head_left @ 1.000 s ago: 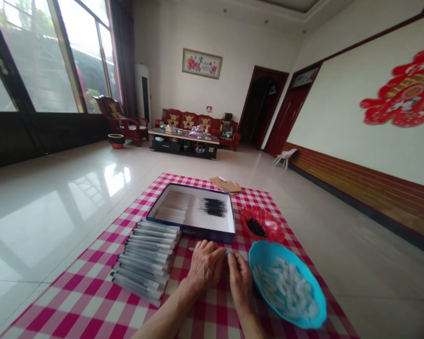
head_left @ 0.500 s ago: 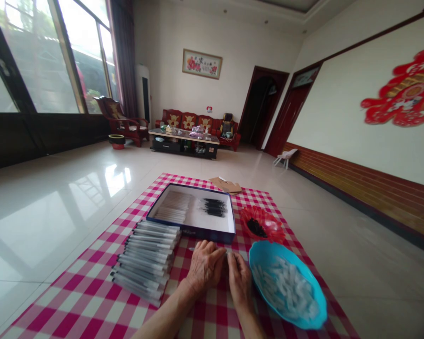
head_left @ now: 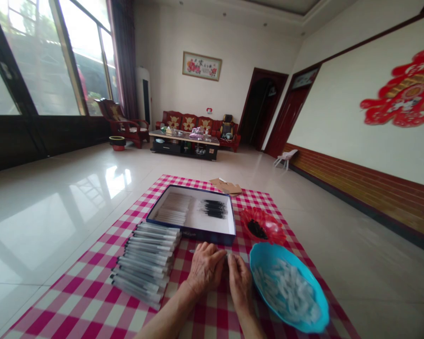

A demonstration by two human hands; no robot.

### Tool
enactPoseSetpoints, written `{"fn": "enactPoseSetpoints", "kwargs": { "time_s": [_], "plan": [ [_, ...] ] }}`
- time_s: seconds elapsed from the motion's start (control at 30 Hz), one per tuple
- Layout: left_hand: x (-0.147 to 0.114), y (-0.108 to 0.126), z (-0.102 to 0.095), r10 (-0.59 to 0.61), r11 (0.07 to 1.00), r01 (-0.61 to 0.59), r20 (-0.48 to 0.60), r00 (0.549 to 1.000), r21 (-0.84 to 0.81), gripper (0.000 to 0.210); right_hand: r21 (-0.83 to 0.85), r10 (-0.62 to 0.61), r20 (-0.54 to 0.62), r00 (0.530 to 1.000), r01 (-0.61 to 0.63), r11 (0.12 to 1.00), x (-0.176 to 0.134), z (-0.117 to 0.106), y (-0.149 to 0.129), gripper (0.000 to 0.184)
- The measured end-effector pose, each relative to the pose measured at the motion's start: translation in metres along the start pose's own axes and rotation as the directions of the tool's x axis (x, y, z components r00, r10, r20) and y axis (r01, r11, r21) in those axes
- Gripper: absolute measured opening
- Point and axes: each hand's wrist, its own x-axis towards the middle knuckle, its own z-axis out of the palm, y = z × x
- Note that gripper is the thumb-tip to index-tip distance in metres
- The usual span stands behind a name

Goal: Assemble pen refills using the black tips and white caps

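My left hand (head_left: 205, 264) is closed round a slim pen (head_left: 192, 251), whose pale end sticks out to the left; most of it is hidden by the fingers. Close beside it, my right hand (head_left: 239, 278) pinches at the pen's right end. To the left lies a stack of clear-barrelled pens (head_left: 144, 263) with dark ends. Beyond the hands stands a shallow dark-blue box (head_left: 208, 234) with a white inside, holding thin pale sticks (head_left: 173, 208) and thin black pieces (head_left: 215, 208). A blue bowl (head_left: 320, 301) of short translucent pieces (head_left: 289, 287) is at the right.
Behind the blue bowl sits a red petal-edged bowl (head_left: 277, 230) with small black pieces (head_left: 257, 229). Flat brown cardboard (head_left: 228, 186) lies at the far table edge. A pink-and-white checked cloth (head_left: 92, 287) covers the table. Farther off are a coffee table (head_left: 183, 136) and a wooden sofa.
Both hands keep almost the same pose on the pen. The whole view has shifted slightly; nothing on the table has visibly moved.
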Motion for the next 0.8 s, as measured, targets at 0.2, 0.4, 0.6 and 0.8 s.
{"fn": "enactPoseSetpoints", "kwargs": {
  "time_s": [0.2,0.4,0.6,0.8],
  "plan": [
    [0.0,-0.002,0.001,-0.013,1.0,0.013,0.003,1.0,0.008,0.024,0.141,0.025,0.039,0.999,-0.031,0.99,0.0,0.0,0.001,0.028],
    [0.001,-0.001,0.0,-0.005,1.0,0.005,0.009,1.0,0.006,0.024,0.108,0.032,0.054,0.998,-0.038,0.993,-0.001,-0.001,-0.005,0.03],
    [0.0,0.001,-0.001,0.011,0.999,-0.011,0.017,1.0,0.04,0.021,0.016,-0.003,0.028,1.0,0.003,1.0,0.003,-0.002,0.001,0.033],
    [0.001,0.0,0.0,0.036,0.999,-0.036,0.016,0.999,0.035,0.023,0.036,0.015,0.041,0.999,-0.016,0.999,0.004,-0.003,0.006,0.033]
  ]
}}
